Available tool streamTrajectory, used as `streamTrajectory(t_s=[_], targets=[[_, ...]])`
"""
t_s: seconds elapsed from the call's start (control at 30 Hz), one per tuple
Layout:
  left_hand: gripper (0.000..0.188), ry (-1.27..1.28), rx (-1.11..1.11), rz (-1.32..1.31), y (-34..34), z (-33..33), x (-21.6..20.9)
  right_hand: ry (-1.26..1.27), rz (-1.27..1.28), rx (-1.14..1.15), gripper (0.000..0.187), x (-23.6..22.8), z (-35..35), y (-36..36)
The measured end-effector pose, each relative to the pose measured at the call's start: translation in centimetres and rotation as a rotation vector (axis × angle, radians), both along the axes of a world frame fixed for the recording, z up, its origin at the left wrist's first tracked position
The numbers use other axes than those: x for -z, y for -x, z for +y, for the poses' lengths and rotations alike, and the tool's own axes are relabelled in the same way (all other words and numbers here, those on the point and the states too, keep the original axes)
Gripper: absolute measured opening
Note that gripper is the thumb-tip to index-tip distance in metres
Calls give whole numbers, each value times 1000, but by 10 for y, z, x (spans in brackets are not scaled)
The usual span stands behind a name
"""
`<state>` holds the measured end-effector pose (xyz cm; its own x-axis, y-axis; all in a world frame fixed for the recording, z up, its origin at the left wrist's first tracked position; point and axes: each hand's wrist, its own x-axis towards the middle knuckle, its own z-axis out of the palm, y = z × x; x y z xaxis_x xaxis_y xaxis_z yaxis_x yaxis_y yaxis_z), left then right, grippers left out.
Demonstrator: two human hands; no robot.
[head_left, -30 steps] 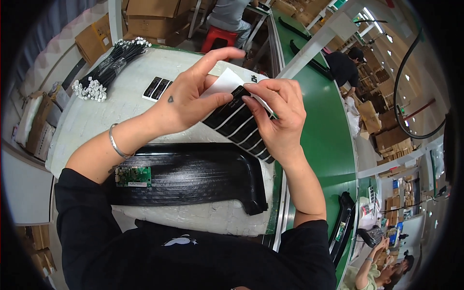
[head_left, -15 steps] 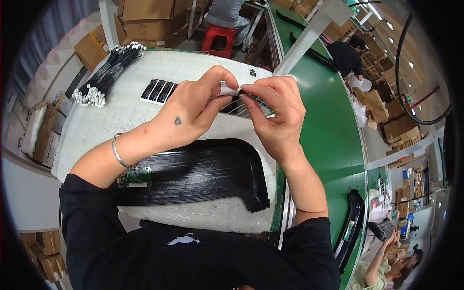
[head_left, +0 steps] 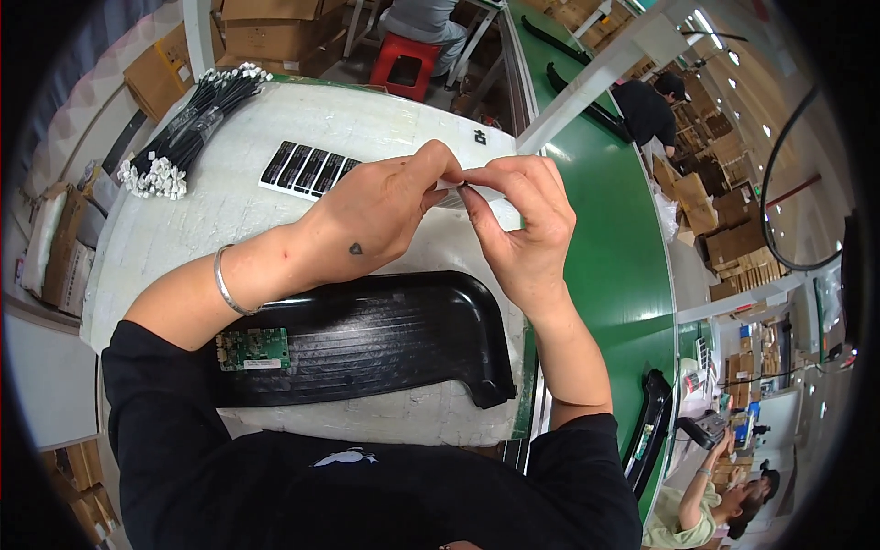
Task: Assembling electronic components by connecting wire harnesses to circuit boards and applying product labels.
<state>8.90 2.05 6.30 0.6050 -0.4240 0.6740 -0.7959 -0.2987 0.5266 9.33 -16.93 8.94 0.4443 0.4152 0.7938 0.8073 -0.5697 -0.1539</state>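
The pale worktable (head_left: 458,417) carries a long black moulding (head_left: 385,335), lying lengthwise left to right, on the near side of the 2 hands. The left hand (head_left: 376,206) and right hand (head_left: 532,211) meet fingertip to fingertip. Just beyond the left hand, the closer of the 2, lies a black-label sheet (head_left: 307,170). A green circuit board (head_left: 254,349) sits toward the moulding's left. Smallest showing: a white sheet (head_left: 447,185), mostly hidden, pinched by both hands.

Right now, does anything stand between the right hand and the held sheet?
Nothing visible does: the left hand holds the sheet, and the right hand pinches at its edge. Much of it is hidden.
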Motion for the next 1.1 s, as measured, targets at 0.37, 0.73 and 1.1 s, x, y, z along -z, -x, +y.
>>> streamTrajectory(t_s=[0.37,0.73,1.1], targets=[[17,37,-4,166,-20,36,9,-85,142,-87,23,31,29,-35],[28,474,-167,911,-130,80,86,171,-44,-37,26,41,20,-25],[44,-713,-25,450,18,35,52,-622,1012,-19,6,68,-88,8]])
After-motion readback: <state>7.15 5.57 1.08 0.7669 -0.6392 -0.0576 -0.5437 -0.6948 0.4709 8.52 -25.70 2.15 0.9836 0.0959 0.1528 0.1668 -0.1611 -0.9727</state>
